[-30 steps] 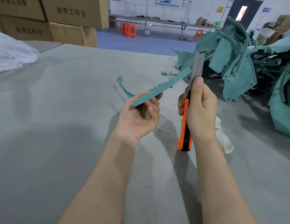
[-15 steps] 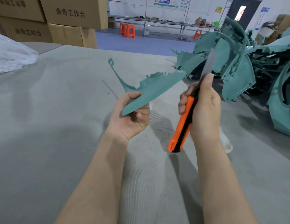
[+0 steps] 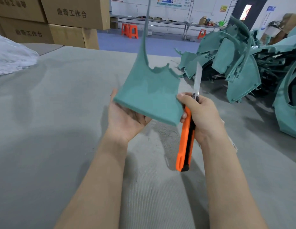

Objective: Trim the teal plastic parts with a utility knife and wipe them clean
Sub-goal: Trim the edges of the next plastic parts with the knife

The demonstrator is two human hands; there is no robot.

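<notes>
My left hand is palm up under a flat teal plastic part and holds it from beneath; its fingers are hidden behind the part. The part's broad face is turned toward me, and a thin curved strip rises from it past the top of the view. My right hand grips an orange utility knife, whose extended blade points up just right of the part. The right thumb touches the part's right edge.
A heap of teal plastic parts fills the right side of the grey felt table. A bit of white cloth shows behind my right wrist. Cardboard boxes and a white plastic bag are at the far left.
The left hand has turned the part from edge-on to face-on, and its strip now points up. The right hand with the knife has come in against the part's right edge.
</notes>
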